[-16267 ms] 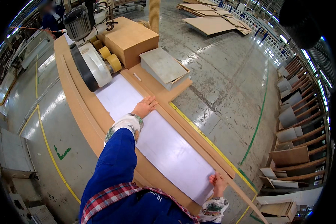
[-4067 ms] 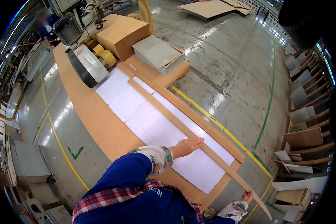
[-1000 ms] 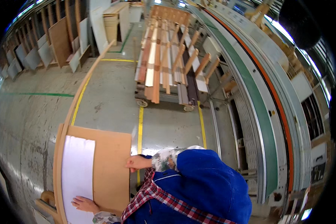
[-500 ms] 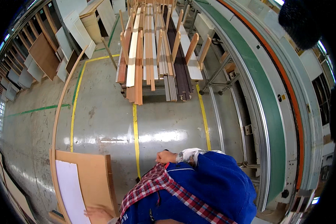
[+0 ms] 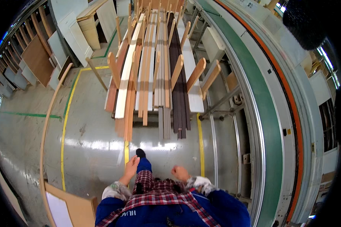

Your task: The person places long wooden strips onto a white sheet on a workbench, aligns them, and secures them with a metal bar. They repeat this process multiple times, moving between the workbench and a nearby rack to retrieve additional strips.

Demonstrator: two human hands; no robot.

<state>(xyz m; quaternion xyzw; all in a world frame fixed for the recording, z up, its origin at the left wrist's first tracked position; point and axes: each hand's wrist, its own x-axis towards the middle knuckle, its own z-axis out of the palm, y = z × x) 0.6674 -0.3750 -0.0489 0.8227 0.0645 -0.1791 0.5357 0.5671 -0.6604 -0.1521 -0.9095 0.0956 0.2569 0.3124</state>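
I am walking across a grey factory floor. My left hand (image 5: 131, 166) hangs in front of my body with the fingers apart and nothing in it. My right hand (image 5: 180, 173) is loosely curled, also with nothing in it. One dark shoe (image 5: 140, 153) shows between them. A cart of long wood strips (image 5: 155, 72) in light, orange and dark tones stands ahead of me. The brown board with a white sheet (image 5: 70, 206) lies at the lower left, behind my left arm.
A long green and orange conveyor line (image 5: 271, 113) curves along the right. Yellow floor lines (image 5: 66, 125) run ahead and to the left. Stacked panels (image 5: 45, 49) lean at the far left. A thin curved strip (image 5: 45, 128) arcs along the left floor.
I have turned away from the board and walked toward the strip cart. My hands have left the board and now swing free in front of me.
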